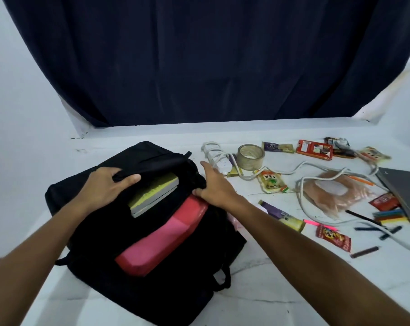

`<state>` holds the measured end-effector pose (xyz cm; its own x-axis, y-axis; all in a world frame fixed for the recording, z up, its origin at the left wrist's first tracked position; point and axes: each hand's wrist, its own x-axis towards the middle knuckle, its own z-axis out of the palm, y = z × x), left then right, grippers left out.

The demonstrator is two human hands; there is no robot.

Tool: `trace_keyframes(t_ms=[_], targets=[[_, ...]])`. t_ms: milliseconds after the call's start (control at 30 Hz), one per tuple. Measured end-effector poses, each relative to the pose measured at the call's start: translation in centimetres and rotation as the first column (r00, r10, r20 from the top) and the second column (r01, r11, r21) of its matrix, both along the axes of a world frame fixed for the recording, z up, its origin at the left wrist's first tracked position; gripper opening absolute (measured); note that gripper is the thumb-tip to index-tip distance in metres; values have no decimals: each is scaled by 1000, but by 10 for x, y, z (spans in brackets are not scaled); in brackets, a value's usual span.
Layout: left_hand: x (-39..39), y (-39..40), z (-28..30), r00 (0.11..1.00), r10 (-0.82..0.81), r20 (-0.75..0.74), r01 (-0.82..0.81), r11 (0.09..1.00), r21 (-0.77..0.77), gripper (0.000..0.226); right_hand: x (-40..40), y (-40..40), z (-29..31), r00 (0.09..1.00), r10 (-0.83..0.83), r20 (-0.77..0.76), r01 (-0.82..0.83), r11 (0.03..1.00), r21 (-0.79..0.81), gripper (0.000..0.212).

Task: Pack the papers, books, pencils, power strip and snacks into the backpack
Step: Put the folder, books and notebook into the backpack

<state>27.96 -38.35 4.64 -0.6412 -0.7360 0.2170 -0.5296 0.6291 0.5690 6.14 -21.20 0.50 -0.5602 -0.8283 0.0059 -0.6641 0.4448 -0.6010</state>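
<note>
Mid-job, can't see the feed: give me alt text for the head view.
Both hands hold open a black backpack on a white table: left hand grips the flap, right hand the opening's edge. A yellow-green book and a pink folder stick out; power strip, tape roll, snacks and pencils lie right.

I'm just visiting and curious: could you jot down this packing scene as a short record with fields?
bag: black backpack, open on the white table
inside: yellow-green book, pink folder
left hand: grips the flap
right hand: on the opening's edge
unpacked: power strip, snacks, pencils
also: tape roll
</note>
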Motion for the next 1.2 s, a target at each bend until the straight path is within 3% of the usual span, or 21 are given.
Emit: trace_keyframes(t_ms=[67, 200, 300, 400, 467, 533, 600, 767, 900, 1000, 1100, 1200], targets=[[3, 0, -6, 1000, 11, 1, -11, 1000, -1, 50, 2, -2, -8, 998, -13, 56, 10, 999, 51, 76], [10, 1, -12, 1000, 14, -21, -13, 1000, 9, 43, 12, -10, -8, 999, -15, -32, 19, 992, 127, 41], [17, 0, -13, 1000, 8, -27, -8, 1000, 11, 34, 13, -11, 2, 998, -1, 66, -2, 999, 50, 22], [22, 1, -16, 1000, 11, -17, -11, 1000, 15, 30, -5, -1, 2, 996, -16, -84, 22, 997, 69, 27], [20, 3, -18, 1000, 11, 4, -11, 1000, 28, 29, -24, 11, -4, 986, 52, -156, 3, 943, 332, 43], [17, 5, -19, 1000, 10, 26, -11, 999, 43, 31, -42, 26, -13, 986, 138, -97, -72, 864, 499, 63], [15, 6, -19, 999, 14, 40, -17, 998, 64, 27, -50, 38, -22, 983, 167, -71, -115, 877, 466, 79], [14, 8, -19, 999, 8, 51, -11, 998, 64, 20, -53, 49, -23, 992, 53, -110, -26, 971, 239, 78], [13, 9, -21, 998, 8, 62, -12, 998, 67, 22, -72, 70, -11, 974, -71, -216, 112, 976, 187, 75], [12, 11, -22, 995, 7, 98, -12, 999, 53, 26, -83, 90, -15, 958, -74, -278, 148, 956, 255, 75], [12, 14, -22, 995, 13, 104, -19, 999, 51, 31, -87, 100, -26, 970, 16, -243, 96, 892, 441, 73], [16, 17, -18, 992, 22, 126, -31, 997, 66, 51, -78, 90, -20, 967, -26, -253, 148, 866, 477, 52]])
